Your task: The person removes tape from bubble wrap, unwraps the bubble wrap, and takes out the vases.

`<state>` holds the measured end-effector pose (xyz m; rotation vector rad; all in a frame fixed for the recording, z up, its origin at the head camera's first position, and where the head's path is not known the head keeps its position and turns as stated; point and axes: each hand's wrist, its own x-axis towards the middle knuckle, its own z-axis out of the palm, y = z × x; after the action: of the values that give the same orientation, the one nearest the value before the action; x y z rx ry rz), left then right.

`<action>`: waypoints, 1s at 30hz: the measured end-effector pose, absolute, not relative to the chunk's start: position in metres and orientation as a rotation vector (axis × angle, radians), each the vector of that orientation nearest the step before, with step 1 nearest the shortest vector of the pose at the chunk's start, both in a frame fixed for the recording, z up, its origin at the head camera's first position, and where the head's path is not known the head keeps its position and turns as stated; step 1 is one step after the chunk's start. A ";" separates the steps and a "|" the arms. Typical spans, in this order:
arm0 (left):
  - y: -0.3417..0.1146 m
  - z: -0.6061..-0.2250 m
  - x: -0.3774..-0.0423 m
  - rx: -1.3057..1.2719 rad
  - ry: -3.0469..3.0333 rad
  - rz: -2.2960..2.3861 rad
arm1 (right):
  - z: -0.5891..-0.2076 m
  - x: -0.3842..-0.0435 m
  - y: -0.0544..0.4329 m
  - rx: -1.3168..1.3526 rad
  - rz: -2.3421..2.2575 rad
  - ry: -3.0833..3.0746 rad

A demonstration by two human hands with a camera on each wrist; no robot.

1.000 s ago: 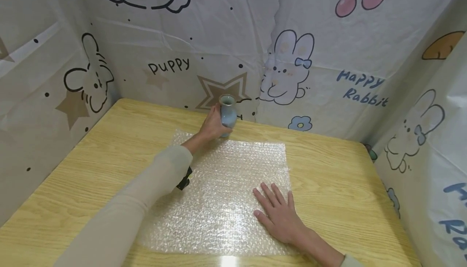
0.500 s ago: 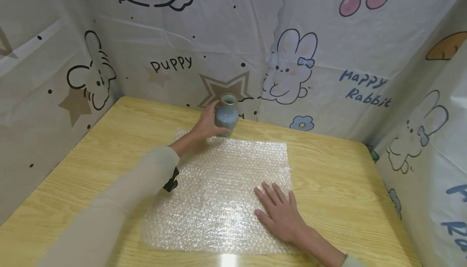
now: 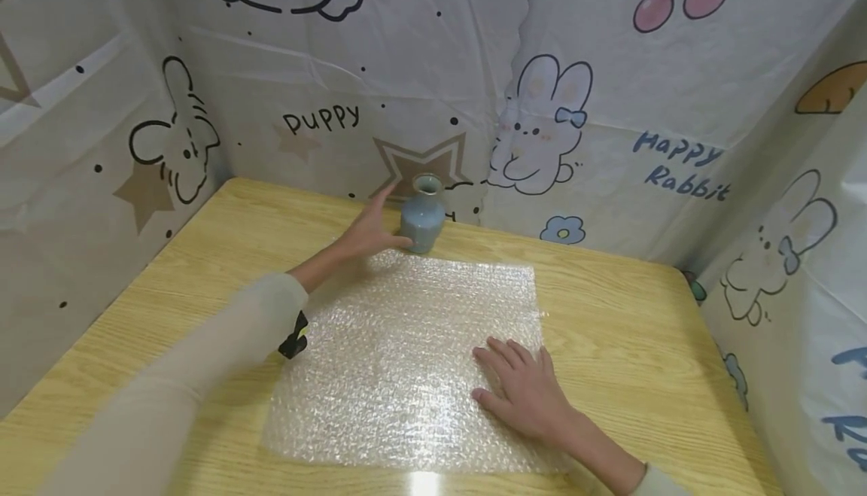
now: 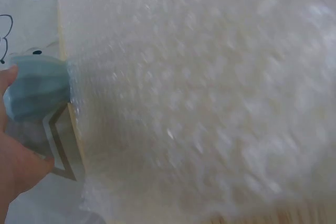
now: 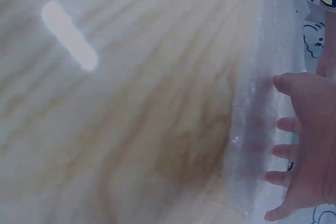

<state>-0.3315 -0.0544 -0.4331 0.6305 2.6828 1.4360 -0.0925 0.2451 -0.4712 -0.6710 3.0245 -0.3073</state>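
Note:
A blue-grey ceramic vase with a flared neck stands upright at the far edge of a sheet of bubble wrap. Just left of it is my left hand, thumb and fingers spread and holding nothing, the thumb tip right at the vase's lower side. In the left wrist view the vase appears sideways beside the spread left hand. My right hand rests on the wrap's right side, fingers apart and slightly bent. The right wrist view shows its fingertips on the wrap.
Under the wrap lies a wood-grain table. A printed cloth with cartoon figures rises close behind the vase and along both sides. A black device sits by the left forearm.
My left hand has let go of the vase and drawn back to the left, its fingers spreading. The vase stays by the wrap's far edge. The right hand's fingers have bent slightly.

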 end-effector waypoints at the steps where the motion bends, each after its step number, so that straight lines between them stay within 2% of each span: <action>1: -0.057 -0.433 -0.331 0.640 2.682 1.437 | -0.470 -0.094 0.245 -0.677 -0.286 3.031; 17: -0.079 -0.428 -0.336 0.656 2.906 1.128 | -0.445 -0.114 0.245 -0.696 -0.282 3.056; 30: -0.075 -0.405 -0.342 0.437 3.011 0.979 | -0.424 -0.150 0.258 -0.764 -0.317 3.156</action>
<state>-0.3420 -0.0754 -0.4051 0.4373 3.0114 0.9788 -0.1503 0.2577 -0.4238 -0.7642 3.1559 -0.3170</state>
